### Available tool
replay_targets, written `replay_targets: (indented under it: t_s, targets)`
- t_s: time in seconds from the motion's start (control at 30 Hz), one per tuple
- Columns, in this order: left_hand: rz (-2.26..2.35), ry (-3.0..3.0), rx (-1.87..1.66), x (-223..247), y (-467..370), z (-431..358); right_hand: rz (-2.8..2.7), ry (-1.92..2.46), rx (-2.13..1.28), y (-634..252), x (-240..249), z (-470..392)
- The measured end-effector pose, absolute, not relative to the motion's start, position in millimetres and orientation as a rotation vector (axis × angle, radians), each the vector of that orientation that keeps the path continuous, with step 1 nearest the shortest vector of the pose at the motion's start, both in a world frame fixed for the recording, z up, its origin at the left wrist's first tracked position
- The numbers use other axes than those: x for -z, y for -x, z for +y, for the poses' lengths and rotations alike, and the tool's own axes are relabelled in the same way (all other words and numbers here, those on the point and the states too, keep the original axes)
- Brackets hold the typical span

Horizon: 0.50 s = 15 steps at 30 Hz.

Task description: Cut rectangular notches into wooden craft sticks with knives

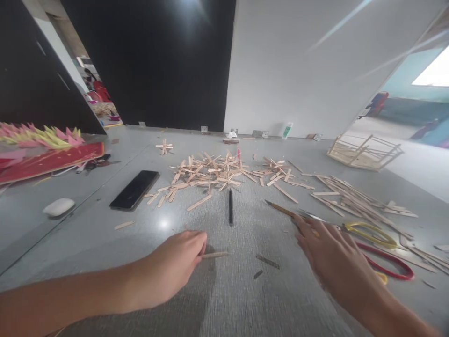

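Note:
My left hand is closed over the grey table, pinching a short wooden stick that points right. My right hand reaches over the right side, palm down, with its fingertips at the rear end of a brown pencil-like tool; whether they grip it is hidden. Beside that hand lie scissors with yellow handles and a red-handled pair. A black pen rests between the hands. Beyond it spreads a pile of short wooden sticks.
A black phone and a white case lie at left. Longer sticks and a wooden frame are at right. A glue tube stands by the upright panel. A red item with paper spikes sits far left.

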<state>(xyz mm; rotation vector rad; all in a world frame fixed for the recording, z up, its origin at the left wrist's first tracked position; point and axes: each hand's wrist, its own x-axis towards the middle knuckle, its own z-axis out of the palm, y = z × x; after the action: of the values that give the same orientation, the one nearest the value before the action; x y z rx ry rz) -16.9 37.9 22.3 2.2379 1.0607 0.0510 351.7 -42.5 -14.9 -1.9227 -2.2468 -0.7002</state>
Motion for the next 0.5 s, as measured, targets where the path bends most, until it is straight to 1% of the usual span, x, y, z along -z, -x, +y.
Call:
replay_targets:
  t_s: [0.13, 0.17, 0.27, 0.5]
  targets:
    - [1.051, -1.997, -0.1, -42, 5, 33, -2.27, 1.927, 0.732, -342, 16, -12]
    - [1.021, -1.914, -0.06, -48, 2, 31, -2.267, 1.942, 0.737, -341, 16, -6]
    - [0.943, -1.73, -0.092, -62, -4, 25, -2.282, 1.951, 0.731, -338, 13, 4]
    - [0.775, -1.49, -0.301, -62, -2, 8, -2.207, 1.765, 0.742, -317, 2, 3]
